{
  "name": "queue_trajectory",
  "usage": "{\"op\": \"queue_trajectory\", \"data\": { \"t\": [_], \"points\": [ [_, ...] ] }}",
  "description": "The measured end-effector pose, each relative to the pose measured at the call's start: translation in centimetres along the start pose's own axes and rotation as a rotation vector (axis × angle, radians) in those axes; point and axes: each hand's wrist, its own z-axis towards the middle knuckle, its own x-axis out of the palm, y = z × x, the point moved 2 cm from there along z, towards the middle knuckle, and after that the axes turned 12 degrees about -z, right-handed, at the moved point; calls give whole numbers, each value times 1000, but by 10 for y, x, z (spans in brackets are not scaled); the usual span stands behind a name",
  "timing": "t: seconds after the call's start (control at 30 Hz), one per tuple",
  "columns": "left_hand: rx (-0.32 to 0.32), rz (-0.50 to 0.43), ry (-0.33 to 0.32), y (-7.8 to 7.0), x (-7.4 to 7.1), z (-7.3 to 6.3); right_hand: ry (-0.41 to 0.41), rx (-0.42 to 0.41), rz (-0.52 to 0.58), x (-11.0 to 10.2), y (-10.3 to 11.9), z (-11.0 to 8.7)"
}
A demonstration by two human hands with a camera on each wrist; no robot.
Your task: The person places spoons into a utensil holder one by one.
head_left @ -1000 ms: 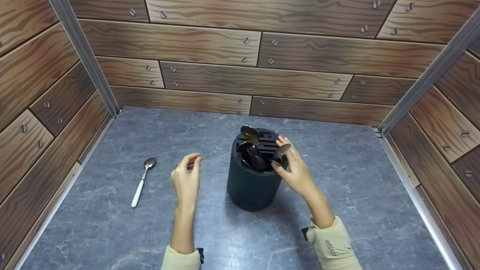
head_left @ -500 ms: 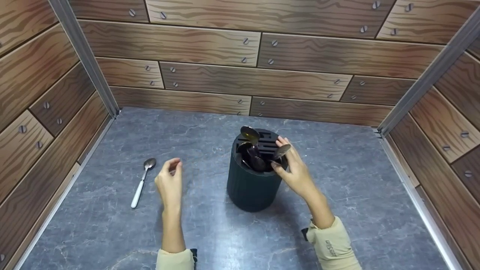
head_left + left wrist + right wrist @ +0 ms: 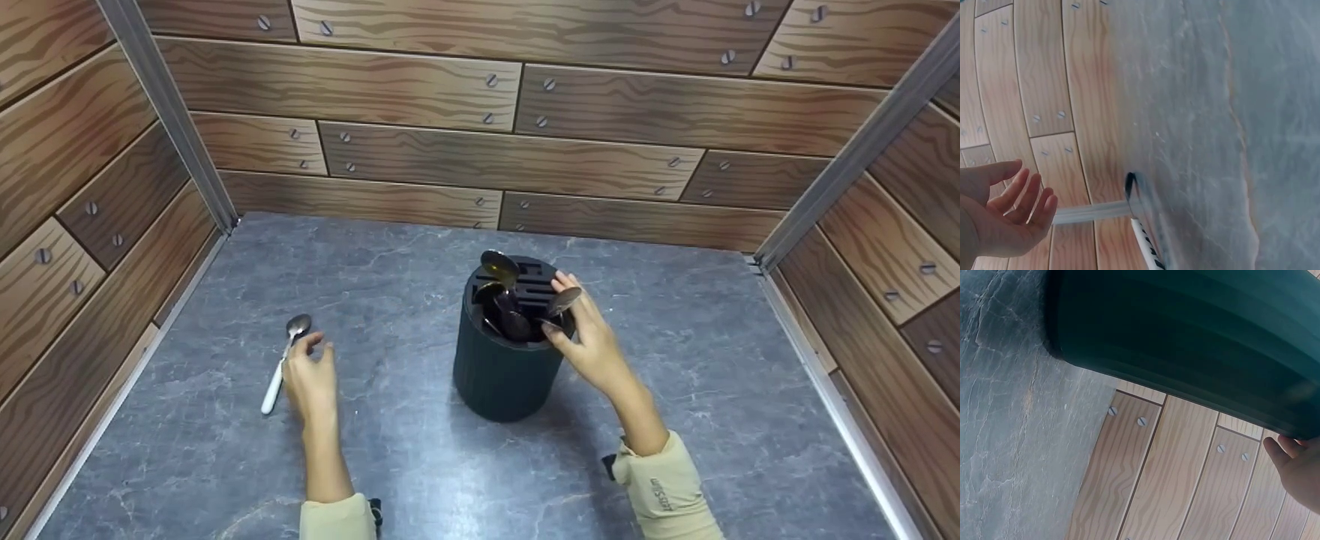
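Note:
A spoon (image 3: 274, 386) with a white handle and metal bowl lies on the left of the table. Just right of its neck and partly over it, my left hand (image 3: 311, 379) hovers with loosely bent fingers and nothing in them; the left wrist view also shows this hand (image 3: 1013, 214) holding nothing. A dark green, round utensil holder (image 3: 506, 386) with a slotted top stands upright in the middle. My right hand (image 3: 592, 341) grips its rim from the right, thumb in front and fingers farther back. In the right wrist view, fingertips (image 3: 1283, 450) touch the holder's side.
Several dark metal spoons (image 3: 500, 268) stick up from the holder's top, one spoon bowl (image 3: 564, 302) close against the right hand. Wood-patterned walls (image 3: 420, 154) with metal corner strips (image 3: 176, 120) enclose the grey marbled tabletop (image 3: 405, 450).
My left hand has moved left and slightly toward me, from beside the holder to the spoon. The right hand and the holder have stayed in place.

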Motion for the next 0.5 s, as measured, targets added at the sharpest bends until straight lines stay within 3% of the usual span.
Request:
{"op": "queue_trajectory", "data": {
  "t": [0.27,0.5],
  "points": [
    [-34,146,59,11,-6,12,4,3,-3,-1,1,0],
    [-94,293,171,24,-11,19,-8,-17,-3,-1,1,0]
  ]
}}
